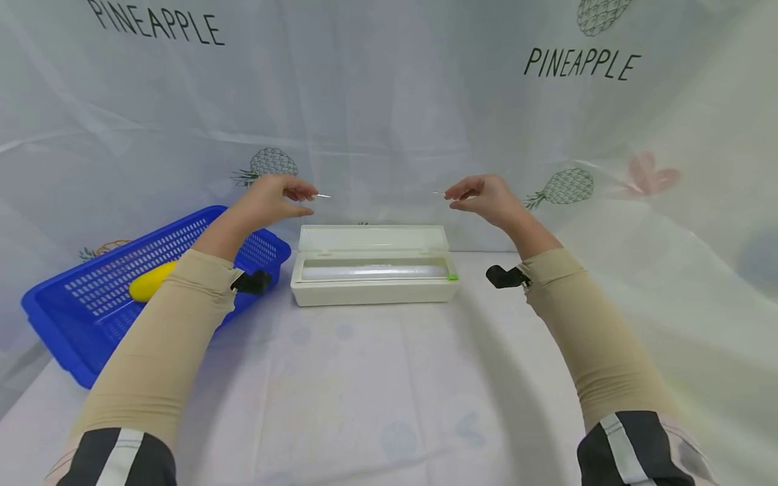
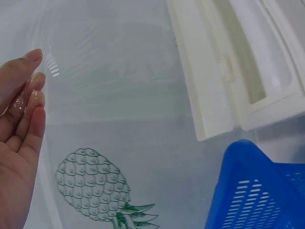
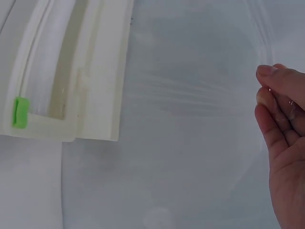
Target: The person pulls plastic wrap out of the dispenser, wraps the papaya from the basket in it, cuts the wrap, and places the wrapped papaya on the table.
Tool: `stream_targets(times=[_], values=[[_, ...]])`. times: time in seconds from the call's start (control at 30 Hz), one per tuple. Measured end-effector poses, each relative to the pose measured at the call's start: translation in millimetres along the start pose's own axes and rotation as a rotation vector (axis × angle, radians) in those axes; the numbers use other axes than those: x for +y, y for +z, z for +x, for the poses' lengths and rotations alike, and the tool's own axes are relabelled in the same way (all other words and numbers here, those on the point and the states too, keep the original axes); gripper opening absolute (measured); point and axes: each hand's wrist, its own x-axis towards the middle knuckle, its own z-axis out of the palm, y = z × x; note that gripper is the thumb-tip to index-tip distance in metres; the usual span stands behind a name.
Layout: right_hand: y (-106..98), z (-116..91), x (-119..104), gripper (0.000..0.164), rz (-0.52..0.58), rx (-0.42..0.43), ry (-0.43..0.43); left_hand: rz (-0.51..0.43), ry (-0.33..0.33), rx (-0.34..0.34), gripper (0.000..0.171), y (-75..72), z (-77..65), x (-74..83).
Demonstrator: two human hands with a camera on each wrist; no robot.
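Head view: left hand point(image 1: 276, 198) and right hand point(image 1: 488, 200) pinch clear, thin plastic film point(image 3: 190, 93) between curled fingers; probably light, limp and easily torn, it's best held near its corners.

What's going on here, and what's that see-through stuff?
A person holds up thin clear film, with the left hand at one side and the right hand at the other. On the table, the white box has its lid open and a roll inside. It's hard to see whether the film joins the roll. A blue basket sits to the left.
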Motion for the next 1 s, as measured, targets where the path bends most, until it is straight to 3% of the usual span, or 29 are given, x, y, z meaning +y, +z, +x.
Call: stream_targets(times=[0.57, 1.0], values=[[-23, 3, -32, 0.024, -0.010, 0.103, -0.040, -0.029, 0.072, 0.126, 0.038, -28.5, -1.6, 22.0], [-41, 0, -51, 0.025, 0.020, 0.148, -0.038, -0.003, 0.047, 0.143, 0.040, -48.4, -4.3, 42.3]])
